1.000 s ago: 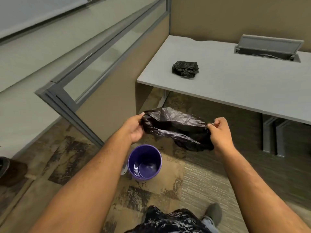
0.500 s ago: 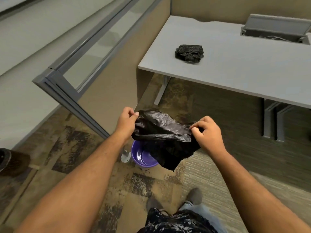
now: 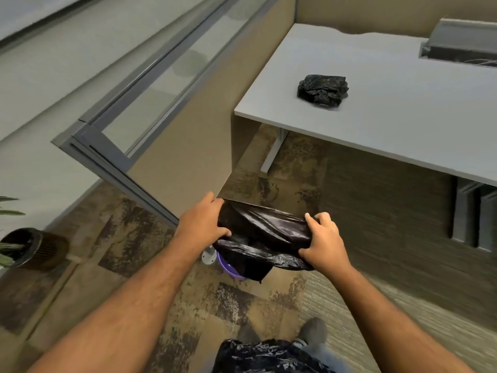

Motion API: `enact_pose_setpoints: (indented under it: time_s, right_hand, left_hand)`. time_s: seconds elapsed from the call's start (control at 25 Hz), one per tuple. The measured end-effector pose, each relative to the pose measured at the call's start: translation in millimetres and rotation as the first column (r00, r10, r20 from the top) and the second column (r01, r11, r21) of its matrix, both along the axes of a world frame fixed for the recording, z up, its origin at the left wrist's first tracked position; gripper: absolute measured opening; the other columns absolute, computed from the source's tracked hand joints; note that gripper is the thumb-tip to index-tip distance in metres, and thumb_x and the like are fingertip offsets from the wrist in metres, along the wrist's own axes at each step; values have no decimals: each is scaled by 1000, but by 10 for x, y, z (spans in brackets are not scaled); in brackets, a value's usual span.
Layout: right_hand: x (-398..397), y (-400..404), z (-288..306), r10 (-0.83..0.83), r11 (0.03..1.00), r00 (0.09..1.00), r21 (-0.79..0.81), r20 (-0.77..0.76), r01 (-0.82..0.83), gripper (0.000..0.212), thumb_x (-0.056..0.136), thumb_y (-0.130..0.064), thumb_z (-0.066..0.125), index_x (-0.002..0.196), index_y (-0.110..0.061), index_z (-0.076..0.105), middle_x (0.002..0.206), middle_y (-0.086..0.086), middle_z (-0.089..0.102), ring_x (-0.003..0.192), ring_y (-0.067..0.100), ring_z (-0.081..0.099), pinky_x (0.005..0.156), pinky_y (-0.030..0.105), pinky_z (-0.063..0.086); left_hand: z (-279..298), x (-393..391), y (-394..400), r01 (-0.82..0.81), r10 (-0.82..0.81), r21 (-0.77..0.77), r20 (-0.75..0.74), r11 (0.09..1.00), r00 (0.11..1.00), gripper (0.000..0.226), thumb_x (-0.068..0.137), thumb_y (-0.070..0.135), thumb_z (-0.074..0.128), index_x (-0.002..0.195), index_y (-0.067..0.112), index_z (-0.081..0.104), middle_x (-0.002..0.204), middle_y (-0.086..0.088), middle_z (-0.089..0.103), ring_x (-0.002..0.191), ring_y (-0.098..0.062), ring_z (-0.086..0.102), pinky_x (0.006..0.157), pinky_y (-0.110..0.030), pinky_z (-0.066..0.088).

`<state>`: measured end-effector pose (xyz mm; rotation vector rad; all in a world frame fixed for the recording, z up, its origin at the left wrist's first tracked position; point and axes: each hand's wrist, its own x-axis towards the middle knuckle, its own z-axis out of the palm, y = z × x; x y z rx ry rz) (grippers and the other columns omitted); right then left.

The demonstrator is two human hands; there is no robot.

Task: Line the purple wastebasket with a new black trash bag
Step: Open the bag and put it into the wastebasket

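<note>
Step in hand looked like opening the bag mouth, not yet seating it. The left hand (image 3: 200, 227) and the right hand (image 3: 322, 242) both gripped the black trash bag (image 3: 265, 235), one at each end of its upper edge, holding it stretched between them in the air above the floor. Left fingers (image 3: 215, 204) curled over the far edge with the thumb pinching the near layer; right fingers (image 3: 313, 220) hooked over the top edge, thumb clamped on the lower fold. So both hands were closed on plastic, and the two layers seemed to be parting a little between them. The rest of the bag hung crumpled below the hands, its lowest tail dangling over the purple wastebasket (image 3: 231, 270). The basket stood on the carpet (image 3: 188, 300) directly under the bag, close to the foot of the partition (image 3: 174, 154), and only a sliver of its rim showed; couldn't tell whether the tail was touching it or was already inside. Another wadded black bag (image 3: 322, 90) sat on the desk (image 3: 403, 109) near its left front corner, well apart from the work. My read of the next move: spread the mouth fully, lower it so the body drops inside, then fold the edge over the rim all round. Thin film, likely to cling shut.
</note>
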<state>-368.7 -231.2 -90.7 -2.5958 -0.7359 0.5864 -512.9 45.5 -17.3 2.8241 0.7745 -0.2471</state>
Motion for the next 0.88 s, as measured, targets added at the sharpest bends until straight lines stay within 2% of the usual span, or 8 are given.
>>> enact_pose_setpoints:
  time_s: [0.16,0.28,0.36,0.44,0.52,0.6,0.72,0.88]
  right_hand:
    - [133,129,-134,121,987,989,99,88,-130,94,73,-15,76,162,-20,44,139,2,47,127,27,51,98,42,55]
    - [10,245,-426,38,945,998,326,-49,-20,81,70,2,60,143,-32,51,125,-9,53,112,12,57,100,32,50]
    - [-71,365,-707,-56,927,989,362,-139,103,66,71,3,55,119,-41,46,110,-12,55,90,6,55,86,36,48]
    - [-127,523,-1031,-99,922,984,360,-148,146,53,68,7,52,99,-36,45,96,-10,51,83,16,50,75,40,42]
    - [-159,687,-1347,-129,926,983,340,-130,166,41,66,12,51,82,-26,52,90,-5,52,84,26,54,73,41,41]
    - [-200,823,-1677,-208,935,966,260,-154,243,42,69,18,55,72,-21,67,90,4,65,91,38,62,76,38,42]
    - [-275,1011,-2269,-342,918,905,115,-252,378,47,78,20,58,102,-9,85,120,16,73,115,37,65,100,30,48]
    - [-342,1158,-3024,-334,941,874,-70,-354,332,65,79,11,65,139,-13,71,143,9,60,129,32,62,108,36,53]
  left_hand:
    - [-222,99,66,-61,64,48,-63,997,996,111,53,53,97,144,35,36,119,5,52,101,-27,68,74,-43,58]
    - [-489,144,214,-76,73,-15,-148,997,986,122,50,51,99,148,35,29,124,3,52,104,-31,69,79,-47,61]
    - [-744,206,386,-50,40,-48,-201,998,979,123,48,51,99,148,35,28,126,3,53,104,-32,70,81,-47,62]
    - [-1063,281,602,-16,-5,-83,-243,996,970,125,48,50,99,150,34,27,129,4,54,106,-31,70,82,-48,62]
    - [-1403,361,832,11,-48,-129,-280,992,959,126,50,46,99,152,34,26,132,5,54,108,-30,69,83,-48,62]
    - [-1772,389,1037,44,-107,-197,-324,979,940,118,59,34,97,152,35,26,134,5,54,111,-30,68,86,-49,62]
    - [-2401,393,1295,89,-203,-285,-401,954,893,104,70,18,84,155,33,27,139,1,53,117,-31,66,94,-46,58]
    - [-3195,356,1511,134,-302,-340,-511,931,805,98,71,26,78,155,34,28,139,-3,53,119,-33,65,97,-44,56]
